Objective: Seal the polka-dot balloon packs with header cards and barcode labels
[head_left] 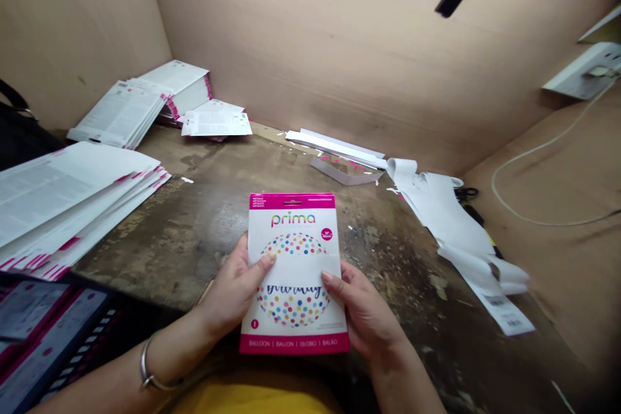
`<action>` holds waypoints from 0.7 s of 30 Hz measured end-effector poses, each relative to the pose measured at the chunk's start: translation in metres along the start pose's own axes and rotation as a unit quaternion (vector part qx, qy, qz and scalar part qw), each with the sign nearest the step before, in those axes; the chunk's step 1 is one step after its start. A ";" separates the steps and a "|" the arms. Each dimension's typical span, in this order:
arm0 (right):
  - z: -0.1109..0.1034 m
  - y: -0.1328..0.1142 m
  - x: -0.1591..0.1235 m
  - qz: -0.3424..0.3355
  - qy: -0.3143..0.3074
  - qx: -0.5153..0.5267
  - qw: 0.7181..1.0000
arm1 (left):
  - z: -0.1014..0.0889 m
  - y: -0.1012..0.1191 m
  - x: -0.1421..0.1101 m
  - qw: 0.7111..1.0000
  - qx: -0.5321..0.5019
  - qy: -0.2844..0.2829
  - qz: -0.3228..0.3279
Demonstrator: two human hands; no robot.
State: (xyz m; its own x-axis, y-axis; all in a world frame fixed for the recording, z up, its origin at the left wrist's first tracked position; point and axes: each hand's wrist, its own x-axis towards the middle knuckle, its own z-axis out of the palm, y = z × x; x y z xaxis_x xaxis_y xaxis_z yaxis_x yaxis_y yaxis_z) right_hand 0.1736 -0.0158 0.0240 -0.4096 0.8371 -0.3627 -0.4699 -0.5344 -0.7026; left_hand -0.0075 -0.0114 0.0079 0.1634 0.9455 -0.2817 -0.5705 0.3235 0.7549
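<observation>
Upright in front of me is a flat pink-and-white balloon packet printed "prima", with coloured dots and a pink lower band. Across its middle runs a plain white strip, and part of the word "birthday" shows beneath it. My left hand grips the packet's left edge, its thumb on the front at the strip. On the opposite edge, my right hand is closed in the same way with its thumb on the front. The other fingers are mostly hidden behind the packet.
Stacks of printed packets lie at the left, and more packets sit in the back corner. Long white label strips curl along the right, near scissors. Paper strips lie by the back wall. A cable hangs from a socket box.
</observation>
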 end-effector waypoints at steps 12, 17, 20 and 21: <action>-0.010 0.001 0.004 -0.005 0.092 0.076 0.993 | -0.020 0.011 0.002 0.989 -0.072 -0.009 -0.127; -0.014 0.008 0.006 0.031 0.122 0.080 0.989 | -0.022 0.006 0.007 0.993 -0.071 0.074 -0.061; -0.015 0.009 0.006 0.042 0.139 0.083 0.986 | -0.021 0.006 0.006 0.992 -0.084 0.050 -0.079; -0.015 0.010 0.006 0.046 0.140 0.088 0.985 | -0.021 0.006 0.005 0.991 -0.093 0.050 -0.081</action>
State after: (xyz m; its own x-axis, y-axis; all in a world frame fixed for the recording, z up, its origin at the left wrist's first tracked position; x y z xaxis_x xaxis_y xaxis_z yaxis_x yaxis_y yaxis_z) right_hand 0.1786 -0.0138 0.0056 -0.2367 0.7708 -0.5915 -0.5799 -0.6005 -0.5505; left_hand -0.0269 -0.0056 -0.0009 0.1893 0.8700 -0.4553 -0.6826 0.4499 0.5759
